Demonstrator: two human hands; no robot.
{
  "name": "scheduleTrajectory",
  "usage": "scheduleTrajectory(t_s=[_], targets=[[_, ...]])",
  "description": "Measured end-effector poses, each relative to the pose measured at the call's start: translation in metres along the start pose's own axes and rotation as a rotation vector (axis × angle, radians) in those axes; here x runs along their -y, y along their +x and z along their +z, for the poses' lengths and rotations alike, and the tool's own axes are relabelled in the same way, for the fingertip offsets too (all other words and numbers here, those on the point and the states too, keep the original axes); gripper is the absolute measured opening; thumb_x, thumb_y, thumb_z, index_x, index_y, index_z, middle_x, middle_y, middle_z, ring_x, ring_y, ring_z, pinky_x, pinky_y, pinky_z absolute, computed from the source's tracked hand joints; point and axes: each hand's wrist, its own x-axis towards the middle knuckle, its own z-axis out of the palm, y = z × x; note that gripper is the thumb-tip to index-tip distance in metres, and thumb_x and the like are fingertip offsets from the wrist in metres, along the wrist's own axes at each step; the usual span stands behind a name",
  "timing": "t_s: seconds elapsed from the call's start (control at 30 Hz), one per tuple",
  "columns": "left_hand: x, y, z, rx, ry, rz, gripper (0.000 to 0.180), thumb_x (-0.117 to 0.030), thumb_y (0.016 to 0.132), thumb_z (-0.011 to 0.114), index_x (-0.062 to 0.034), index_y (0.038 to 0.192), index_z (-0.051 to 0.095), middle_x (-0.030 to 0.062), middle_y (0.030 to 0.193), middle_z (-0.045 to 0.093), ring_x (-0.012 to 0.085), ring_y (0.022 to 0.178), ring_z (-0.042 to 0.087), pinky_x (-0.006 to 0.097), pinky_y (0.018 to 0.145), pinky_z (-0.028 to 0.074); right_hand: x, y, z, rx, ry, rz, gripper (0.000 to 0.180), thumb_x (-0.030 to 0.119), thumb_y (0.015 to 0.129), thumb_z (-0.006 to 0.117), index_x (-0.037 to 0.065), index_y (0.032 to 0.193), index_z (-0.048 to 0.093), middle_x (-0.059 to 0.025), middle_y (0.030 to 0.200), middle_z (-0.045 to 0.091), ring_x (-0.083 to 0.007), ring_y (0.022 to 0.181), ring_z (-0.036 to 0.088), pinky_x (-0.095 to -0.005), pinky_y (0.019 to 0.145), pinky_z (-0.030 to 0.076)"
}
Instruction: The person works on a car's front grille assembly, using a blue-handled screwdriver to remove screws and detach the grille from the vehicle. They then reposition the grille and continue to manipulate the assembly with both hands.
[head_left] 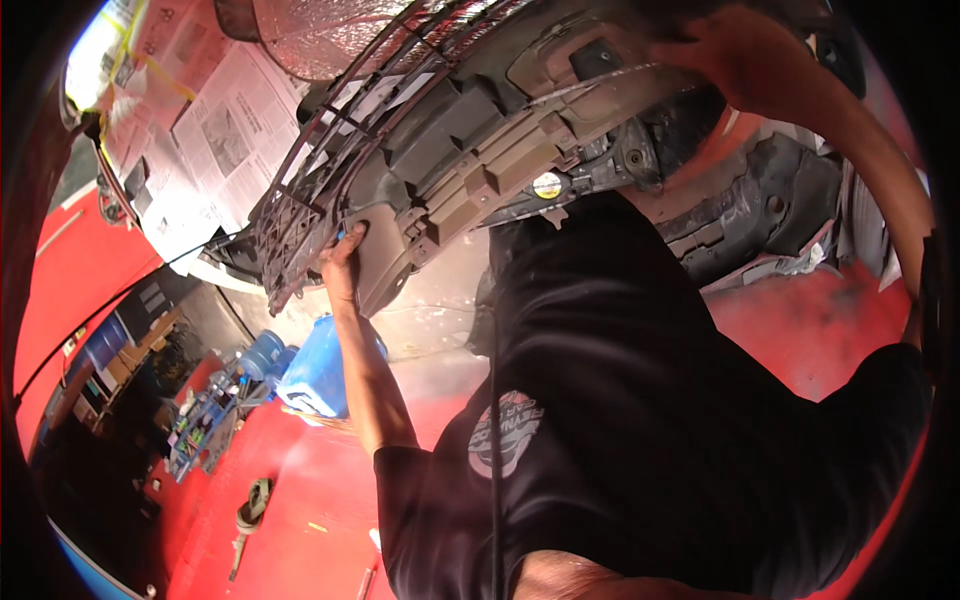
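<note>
A long grey-brown plastic car bumper [470,195] slants across the upper middle, with a dark barred grille [300,215] along its far side. My left hand [345,255] is closed round the bumper's left end, thumb on top. A small blue spot shows by that thumb, too small to name. At the upper right, my right arm bends round and my right hand [710,45] lies by the bumper's other end. Blur and shadow hide its fingers. Below the bumper is a dark car part [545,187] with a round yellow sticker.
Newspaper sheets [230,130] cover a surface at the upper left, beside crinkled silver sheeting [325,45]. A blue jerrycan [320,370] stands on the red floor [310,530] near a rack of bottles and tools [210,430]. A dark car part [755,205] lies at the right.
</note>
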Motion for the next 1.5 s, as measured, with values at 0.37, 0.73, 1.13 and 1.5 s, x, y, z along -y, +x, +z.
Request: scheduleTrajectory(t_s=[0.37,0.73,1.13,1.5], targets=[[0.013,0.001,-0.002,-0.011,0.017,0.055,0.041,-0.023,0.08,0.085,0.0022,0.111,0.075,0.0069,0.1,0.075,0.0161,0.089,0.066,0.028,0.086,0.05,-0.012,0.04,0.02,-0.266,0.318,-0.212,0.031,0.016,0.091,0.067,0.013,0.121,0.07,-0.0134,0.093,0.065,-0.0362,0.092,0.063,-0.0442,0.082,0.05],[0.037,0.021,-0.02,-0.034,0.189,0.109,0.03,-0.025,0.08,0.084,0.0015,0.095,0.079,0.0052,0.091,0.075,0.0134,0.08,0.066,0.028,0.081,0.052,-0.055,-0.068,-0.032,-0.338,0.382,0.326,0.031,0.009,0.095,0.064,0.003,0.126,0.066,-0.0166,0.119,0.067,-0.036,0.114,0.063,-0.0413,0.1,0.049],[-0.007,0.006,0.001,-0.036,0.137,-0.045,0.043,-0.031,0.082,0.081,0.0087,0.097,0.077,0.0062,0.088,0.07,0.0155,0.082,0.058,0.029,0.081,0.046,-0.017,-0.164,0.021,-0.329,0.25,0.618,0.035,0.004,0.091,0.064,0.011,0.125,0.071,-0.0165,0.107,0.072,-0.0378,0.098,0.067,-0.0467,0.084,0.053],[0.017,0.019,-0.019,-0.069,0.208,-0.055,0.042,-0.034,0.081,0.083,0.0064,0.093,0.078,0.0052,0.087,0.069,0.0141,0.08,0.057,0.029,0.08,0.046,-0.032,-0.139,0.032,-0.335,0.139,0.471,0.039,0.004,0.09,0.063,0.015,0.126,0.071,-0.0159,0.092,0.067,-0.0387,0.086,0.065,-0.0491,0.075,0.05]])
